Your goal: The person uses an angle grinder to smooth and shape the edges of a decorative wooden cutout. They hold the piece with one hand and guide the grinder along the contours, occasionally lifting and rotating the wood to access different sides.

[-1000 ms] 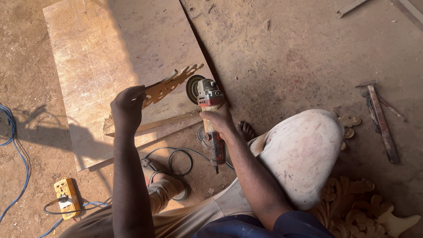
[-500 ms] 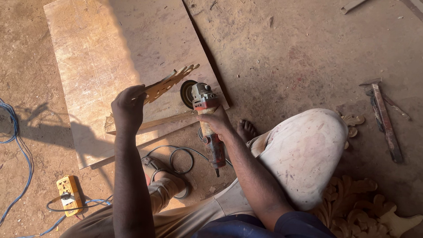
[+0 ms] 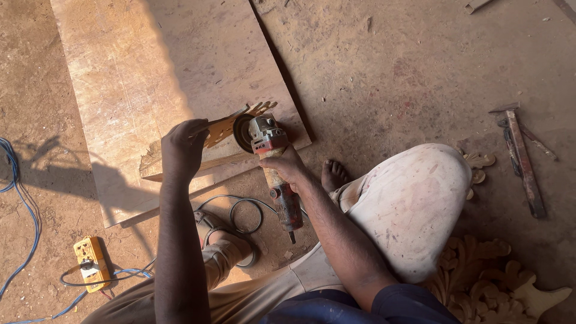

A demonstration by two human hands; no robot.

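Observation:
My left hand (image 3: 183,149) grips a thin carved wooden ornament (image 3: 231,125) and holds it on a wooden block (image 3: 210,157) lying on a large plywood board (image 3: 144,72). My right hand (image 3: 287,166) is wrapped round the body of a red and grey angle grinder (image 3: 273,162). The grinder's disc (image 3: 243,133) touches the ornament's edge just right of my left hand. The grinder's handle points back toward my legs, and its black cord (image 3: 240,210) loops on the ground below.
A yellow extension socket (image 3: 91,263) with blue cable (image 3: 24,198) lies at lower left. A hammer (image 3: 523,159) rests on the dirt floor at right. Carved wooden leaf pieces (image 3: 492,282) sit at lower right, beside my bent knee (image 3: 414,198). My bare foot (image 3: 333,175) is next to the grinder.
The grinder has shifted left, bringing its disc against the ornament. My left hand keeps the ornament in place on the block.

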